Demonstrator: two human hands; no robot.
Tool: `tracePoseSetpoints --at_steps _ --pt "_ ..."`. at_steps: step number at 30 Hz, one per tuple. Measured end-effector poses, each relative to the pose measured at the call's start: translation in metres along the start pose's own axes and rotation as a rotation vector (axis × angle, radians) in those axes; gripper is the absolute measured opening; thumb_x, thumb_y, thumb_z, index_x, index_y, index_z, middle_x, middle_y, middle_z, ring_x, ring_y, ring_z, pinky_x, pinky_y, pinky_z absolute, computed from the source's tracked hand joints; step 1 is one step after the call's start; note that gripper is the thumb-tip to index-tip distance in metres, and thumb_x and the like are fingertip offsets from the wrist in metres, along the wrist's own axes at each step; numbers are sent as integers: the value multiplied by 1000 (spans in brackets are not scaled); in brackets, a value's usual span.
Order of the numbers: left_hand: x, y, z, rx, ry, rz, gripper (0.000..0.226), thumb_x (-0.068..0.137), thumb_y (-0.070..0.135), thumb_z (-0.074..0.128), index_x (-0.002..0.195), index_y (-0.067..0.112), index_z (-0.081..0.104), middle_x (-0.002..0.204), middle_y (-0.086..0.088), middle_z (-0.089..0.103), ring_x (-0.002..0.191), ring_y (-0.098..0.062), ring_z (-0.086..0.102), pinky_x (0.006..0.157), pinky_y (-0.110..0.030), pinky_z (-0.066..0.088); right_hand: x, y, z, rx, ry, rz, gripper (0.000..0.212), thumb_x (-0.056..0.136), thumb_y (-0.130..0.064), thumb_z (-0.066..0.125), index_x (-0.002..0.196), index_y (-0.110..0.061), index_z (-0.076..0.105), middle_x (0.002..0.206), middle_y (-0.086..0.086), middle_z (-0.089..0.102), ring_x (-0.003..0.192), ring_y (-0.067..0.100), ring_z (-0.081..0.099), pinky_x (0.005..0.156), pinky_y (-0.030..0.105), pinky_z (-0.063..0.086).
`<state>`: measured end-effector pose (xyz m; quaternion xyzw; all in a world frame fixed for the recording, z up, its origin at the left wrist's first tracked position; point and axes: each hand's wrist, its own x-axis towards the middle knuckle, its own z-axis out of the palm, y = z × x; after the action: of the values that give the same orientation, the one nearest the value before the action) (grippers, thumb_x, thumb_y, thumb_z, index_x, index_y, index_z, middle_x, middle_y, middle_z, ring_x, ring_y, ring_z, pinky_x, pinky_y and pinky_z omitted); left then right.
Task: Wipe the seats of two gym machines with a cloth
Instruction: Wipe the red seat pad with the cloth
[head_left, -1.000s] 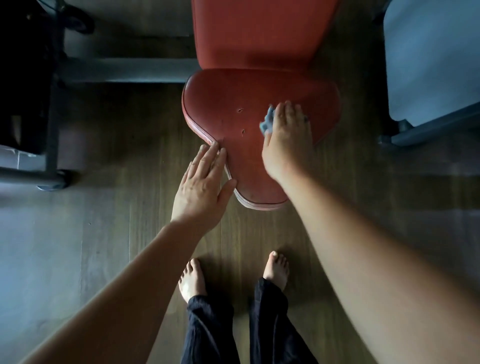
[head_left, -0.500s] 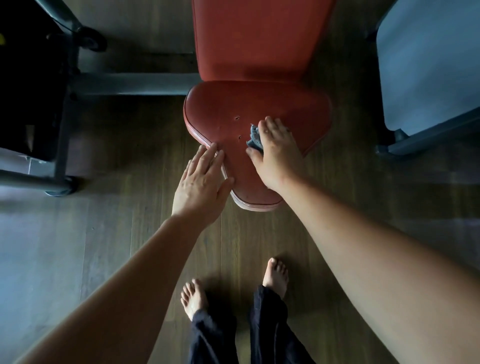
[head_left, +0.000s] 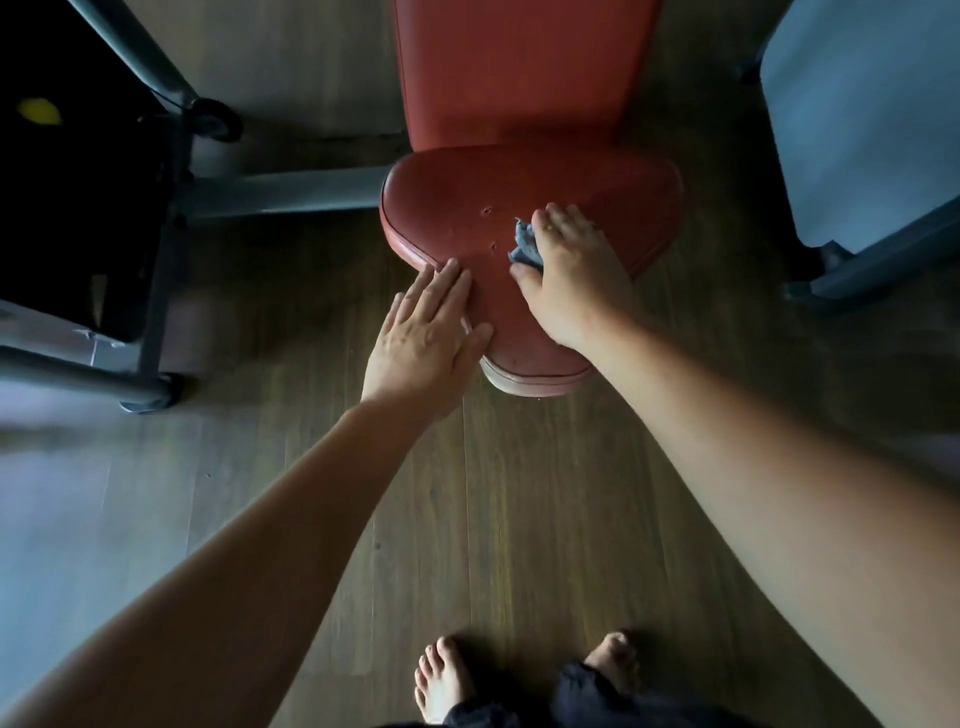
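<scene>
A red padded seat (head_left: 452, 218), heart-shaped with a narrow front tip, stands ahead of me below its red backrest (head_left: 519, 67). My right hand (head_left: 571, 275) lies palm down on the middle of the seat, pressing a small grey-blue cloth (head_left: 523, 244) whose edge pokes out left of the fingers. My left hand (head_left: 423, 338) rests flat with fingers extended on the seat's front left edge, holding nothing. Small holes mark the seat's vinyl left of the cloth.
Grey metal frame bars (head_left: 280, 192) of the machine run left of the seat, beside a dark weight stack area (head_left: 78, 182). A pale blue-grey padded part of another machine (head_left: 862, 114) stands at the right. Wooden floor (head_left: 519, 519) and my bare feet lie below.
My right hand with the cloth slid from the seat's right part toward its middle and front. The left hand stayed on the seat's left edge. The view shifted, showing the seat lower.
</scene>
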<state>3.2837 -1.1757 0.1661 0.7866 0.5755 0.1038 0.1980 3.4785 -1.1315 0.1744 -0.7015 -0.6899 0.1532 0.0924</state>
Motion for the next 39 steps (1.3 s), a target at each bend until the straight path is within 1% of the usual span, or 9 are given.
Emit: tracePoseSetpoints --at_steps 7,10,13,17,20,23,30,35,39 --pt "-2 -8 24 -34 182 60 69 104 57 29 161 20 37 170 0 32 161 -19 19 130 -48 19 7 3 0 19 42 -57 58 100 -43 53 146 -8 47 155 10 46 148 29 36 120 42 30" --pt "4 -13 31 -38 262 91 69 102 58 31 157 18 45 166 -2 41 158 -22 27 128 -49 23 10 6 3 -5 119 -74 36 96 -43 56 113 -12 62 125 9 65 119 31 58 91 38 44" --pt "12 -13 29 -24 275 111 72 97 59 34 153 17 52 160 -3 48 155 -24 33 126 -48 27 10 8 1 16 146 -54 25 93 -43 60 95 -17 62 108 8 70 98 33 65 73 33 37" --pt "12 -2 17 -21 247 51 64 95 51 45 149 18 57 157 0 52 150 -22 40 122 -40 30 5 8 -8 5 148 -90 21 93 -37 62 95 -17 68 100 7 71 87 30 62 69 32 37" --pt "15 11 7 -6 195 24 65 92 51 48 147 19 59 156 2 53 147 -22 44 120 -38 32 0 15 -19 35 110 -151 17 92 -32 62 92 -17 68 95 6 72 91 33 66 68 32 37" --pt "32 24 3 44 125 43 60 98 51 54 149 21 56 159 5 49 146 -20 44 119 -37 34 -4 26 -25 101 120 -194 19 91 -30 64 107 -22 72 104 3 74 100 30 67 75 35 48" --pt "63 57 15 122 20 106 65 102 57 52 158 24 44 168 7 35 158 -17 26 126 -35 18 -28 91 -10 677 510 89 37 93 -30 66 129 -21 68 122 -2 74 113 13 67 91 20 46" --pt "69 66 17 135 -18 117 73 93 65 49 158 31 43 168 11 33 156 -15 28 127 -37 18 -62 108 33 1446 645 270 10 97 -26 64 103 -21 71 97 2 75 89 4 72 85 25 56" --pt "76 70 23 90 -37 99 85 80 76 42 157 38 43 169 16 31 158 -11 22 130 -43 12 -70 87 68 2021 547 197 24 101 -15 58 123 -13 67 123 16 71 117 33 68 105 48 53"
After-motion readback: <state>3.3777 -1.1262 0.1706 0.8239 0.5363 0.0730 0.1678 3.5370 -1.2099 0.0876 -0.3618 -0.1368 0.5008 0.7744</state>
